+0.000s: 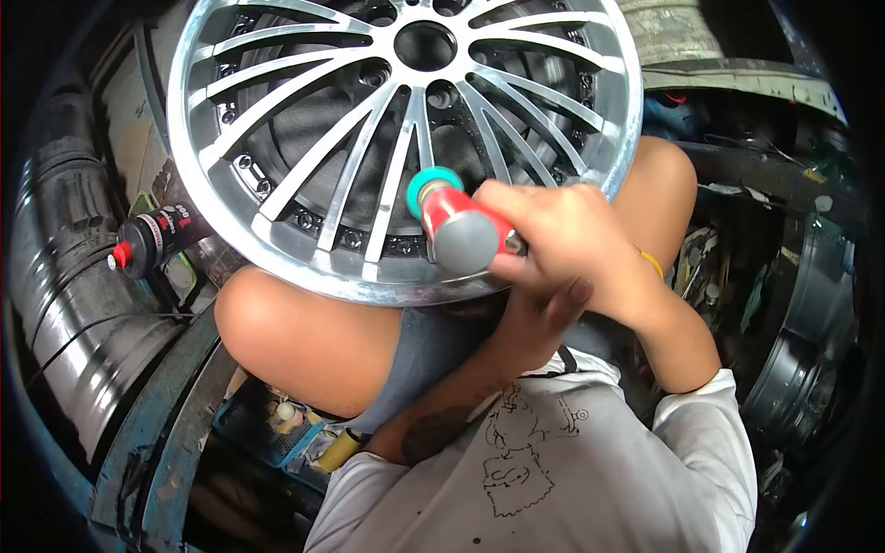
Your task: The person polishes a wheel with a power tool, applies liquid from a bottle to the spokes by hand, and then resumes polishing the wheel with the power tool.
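Silver wheel (406, 76): head view; in front of the person, its near edge over the thighs (313, 343); spokes face up. Judged heavy and stiff, its polished face likely slippery.
Wheel hold: the outer lip or the roots of the spokes look soundest; the bright face would mark easily.
Red polisher (456, 224): over the near spokes, right of the wheel's middle; judged compact, with some weight. Best held round the body, fingers clear of the pad.
Teal pad (417, 191): at the spokes; firm contact cannot be confirmed. Judged softer than the metal.
Right hand (558, 226): clamped round the polisher.
Left hand (539, 327): just below the right hand; fingers partly hidden, grip cannot be told.
Black bottle (152, 238): left of the wheel, tilted, red cap fitted.
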Demonstrator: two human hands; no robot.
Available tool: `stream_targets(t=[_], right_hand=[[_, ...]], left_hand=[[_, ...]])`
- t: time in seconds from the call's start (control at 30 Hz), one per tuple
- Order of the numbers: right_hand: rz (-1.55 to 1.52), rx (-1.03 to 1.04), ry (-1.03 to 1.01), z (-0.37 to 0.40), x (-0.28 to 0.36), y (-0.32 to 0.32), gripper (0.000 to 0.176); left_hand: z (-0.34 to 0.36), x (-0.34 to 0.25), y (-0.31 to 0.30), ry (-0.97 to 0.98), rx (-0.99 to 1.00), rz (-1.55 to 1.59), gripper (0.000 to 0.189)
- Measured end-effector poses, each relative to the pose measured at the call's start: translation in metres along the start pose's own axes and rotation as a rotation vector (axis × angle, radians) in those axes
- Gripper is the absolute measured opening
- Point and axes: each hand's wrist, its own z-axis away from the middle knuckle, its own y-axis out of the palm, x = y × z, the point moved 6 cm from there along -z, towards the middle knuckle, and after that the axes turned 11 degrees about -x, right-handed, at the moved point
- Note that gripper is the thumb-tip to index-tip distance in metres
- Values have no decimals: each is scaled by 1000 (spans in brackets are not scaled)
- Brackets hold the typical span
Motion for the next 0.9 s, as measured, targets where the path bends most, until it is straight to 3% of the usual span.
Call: stream_targets(t=[0.07,0.17,0.37,0.4,0.5,0.67,0.83,0.9], right_hand=[[-13,-47,58,-14,-6,-7,32],[-108,-142,140,-33,-16,-14,27],[-160,-326,252,-52,-22,-26,35],[-200,-280,330,-51,-24,-25,39],[-332,-264,305,-46,-29,-19,39],[-490,-221,326,-33,-23,-17,40],[-376,-289,388,11,-19,-15,39],[-540,-360,422,34,-17,-20,37]], left_hand=[[-14,-10,0,-63,32,42,71],[-40,-34,3,262,-6,-82,78],[-69,-54,6,275,-39,74,100],[-71,-54,7,292,-58,47,103],[-64,-65,8,330,-47,-37,111],[-60,-41,-5,319,-40,-44,113],[-35,-30,3,91,170,-66,98],[-25,-27,15,-24,270,17,92]])
